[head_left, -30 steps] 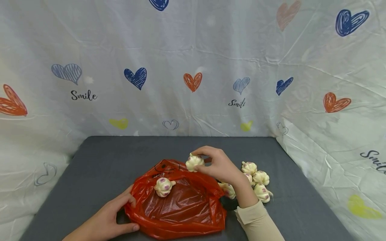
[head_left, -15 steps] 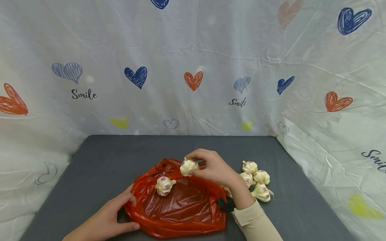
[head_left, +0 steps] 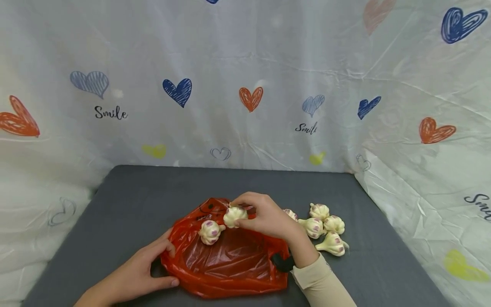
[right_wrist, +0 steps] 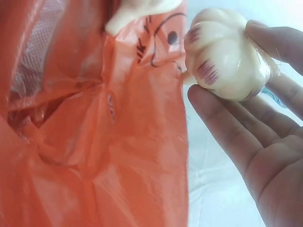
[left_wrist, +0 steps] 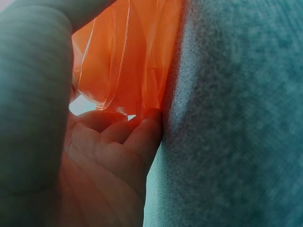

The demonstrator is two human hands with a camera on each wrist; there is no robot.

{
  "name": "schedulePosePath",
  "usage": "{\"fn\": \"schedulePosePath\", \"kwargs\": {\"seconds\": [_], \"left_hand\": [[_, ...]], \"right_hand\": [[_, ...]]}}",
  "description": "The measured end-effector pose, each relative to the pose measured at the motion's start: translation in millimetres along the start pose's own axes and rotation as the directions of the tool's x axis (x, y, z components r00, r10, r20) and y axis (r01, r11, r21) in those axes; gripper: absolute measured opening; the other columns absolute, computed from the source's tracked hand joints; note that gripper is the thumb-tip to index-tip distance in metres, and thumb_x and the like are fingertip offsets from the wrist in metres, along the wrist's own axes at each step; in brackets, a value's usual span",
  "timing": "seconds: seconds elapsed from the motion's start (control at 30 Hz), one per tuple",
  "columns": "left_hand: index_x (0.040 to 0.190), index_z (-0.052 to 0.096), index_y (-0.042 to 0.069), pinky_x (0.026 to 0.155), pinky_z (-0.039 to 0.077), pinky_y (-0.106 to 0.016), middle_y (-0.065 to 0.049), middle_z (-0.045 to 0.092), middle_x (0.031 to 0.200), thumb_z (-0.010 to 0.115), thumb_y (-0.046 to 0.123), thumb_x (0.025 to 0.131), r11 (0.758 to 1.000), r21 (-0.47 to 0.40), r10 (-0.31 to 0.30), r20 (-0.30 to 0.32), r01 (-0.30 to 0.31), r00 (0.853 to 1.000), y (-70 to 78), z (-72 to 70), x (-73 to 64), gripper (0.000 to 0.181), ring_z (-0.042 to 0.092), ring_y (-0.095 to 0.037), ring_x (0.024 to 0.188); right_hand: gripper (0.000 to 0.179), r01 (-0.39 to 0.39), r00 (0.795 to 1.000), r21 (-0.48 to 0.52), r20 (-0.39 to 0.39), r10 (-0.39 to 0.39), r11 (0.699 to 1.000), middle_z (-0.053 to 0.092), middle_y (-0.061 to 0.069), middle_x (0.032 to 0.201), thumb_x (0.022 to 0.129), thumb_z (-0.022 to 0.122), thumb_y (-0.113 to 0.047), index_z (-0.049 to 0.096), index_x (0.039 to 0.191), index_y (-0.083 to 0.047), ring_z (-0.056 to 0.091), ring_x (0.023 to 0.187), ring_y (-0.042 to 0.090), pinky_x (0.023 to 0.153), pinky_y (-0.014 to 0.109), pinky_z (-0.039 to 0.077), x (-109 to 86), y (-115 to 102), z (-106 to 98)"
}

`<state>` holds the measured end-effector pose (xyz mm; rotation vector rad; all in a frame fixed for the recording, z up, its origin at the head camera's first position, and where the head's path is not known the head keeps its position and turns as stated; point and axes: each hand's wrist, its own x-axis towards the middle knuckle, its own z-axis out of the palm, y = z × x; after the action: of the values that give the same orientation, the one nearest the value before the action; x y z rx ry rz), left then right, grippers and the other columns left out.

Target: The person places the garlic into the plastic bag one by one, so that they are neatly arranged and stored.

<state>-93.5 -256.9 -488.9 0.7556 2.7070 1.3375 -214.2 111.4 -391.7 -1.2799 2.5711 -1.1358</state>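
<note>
An orange-red plastic bag [head_left: 230, 283] lies spread on the dark table, its mouth towards me. My left hand [head_left: 140, 270] holds the bag's left edge, fingers bent over it and the thumb low beside it; the left wrist view shows those fingers [left_wrist: 137, 137] against the plastic. A garlic bulb [head_left: 210, 232] with purple marks rests on the bag's left part. Between thumb and fingers, my right hand [head_left: 264, 215] pinches another garlic bulb [right_wrist: 227, 56] just above the bag's far edge, close to the first one.
Several garlic bulbs [head_left: 333, 224] sit in a loose group on the table [head_left: 376, 256], right of the bag. One more bulb [head_left: 290, 214] shows partly behind my right hand. A pale curtain [head_left: 215, 55] printed with hearts hangs behind and at both sides.
My right hand has carried its garlic bulb left and slightly nearer, towards the bulb on the bag. The left hand keeps its hold. The head view has tilted slightly.
</note>
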Motion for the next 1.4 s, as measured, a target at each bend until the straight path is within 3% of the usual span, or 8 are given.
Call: {"fn": "schedulePosePath", "kwargs": {"seconds": [0.23,0.7,0.93,1.17,1.4], "left_hand": [[0.109,0.058,0.039,0.111,0.049,-0.033,-0.02,0.033,0.174,0.09,0.053,0.089,1.0,0.012,-0.015,0.012,0.015,1.0,1.6,-2.0,2.2,0.04,0.035,-0.047,0.155],[0.11,0.059,0.04,0.111,0.049,-0.032,-0.021,0.034,0.173,0.089,0.057,0.088,0.999,0.033,-0.018,0.006,0.018,1.0,4.5,-6.7,4.0,0.041,0.038,-0.045,0.154],[0.111,0.059,0.039,0.112,0.048,-0.03,-0.019,0.034,0.174,0.089,0.057,0.089,0.999,0.031,-0.023,0.014,0.022,1.0,2.4,-6.1,4.5,0.042,0.038,-0.044,0.155],[0.112,0.058,0.04,0.113,0.047,-0.031,-0.019,0.034,0.174,0.088,0.058,0.089,0.999,0.018,-0.042,0.029,0.042,0.999,3.1,-6.2,4.3,0.042,0.037,-0.044,0.156],[0.111,0.058,0.04,0.112,0.049,-0.035,-0.019,0.034,0.174,0.087,0.061,0.088,0.997,0.019,-0.069,0.039,0.069,0.997,2.5,-3.9,2.6,0.043,0.037,-0.044,0.156]], "right_hand": [[0.042,0.016,1.0,-0.021,0.012,-0.016,1.0,0.074,-0.003,0.127,0.094,0.089,-0.012,0.075,0.133,-0.01,0.069,0.115,0.012,0.098,0.036,0.059,1.9,-1,5],[0.04,0.044,0.998,-0.028,0.046,-0.042,0.999,0.073,-0.003,0.131,0.096,0.088,-0.017,0.075,0.134,-0.011,0.068,0.119,0.013,0.099,0.044,0.059,10.1,-2,16],[0.039,0.027,0.998,-0.055,0.063,-0.024,0.998,0.072,-0.006,0.131,0.097,0.087,-0.017,0.075,0.134,-0.014,0.067,0.119,0.01,0.099,0.033,0.057,11.8,0,22],[0.039,0.017,0.998,-0.061,0.068,-0.013,0.998,0.072,-0.004,0.131,0.096,0.087,-0.017,0.075,0.133,-0.012,0.067,0.119,0.012,0.099,0.036,0.058,12.1,3,24],[0.039,0.019,0.995,-0.067,0.095,-0.012,0.998,0.072,-0.008,0.131,0.096,0.088,-0.021,0.075,0.133,-0.016,0.065,0.124,0.008,0.099,0.03,0.056,12.1,4,34]]}}
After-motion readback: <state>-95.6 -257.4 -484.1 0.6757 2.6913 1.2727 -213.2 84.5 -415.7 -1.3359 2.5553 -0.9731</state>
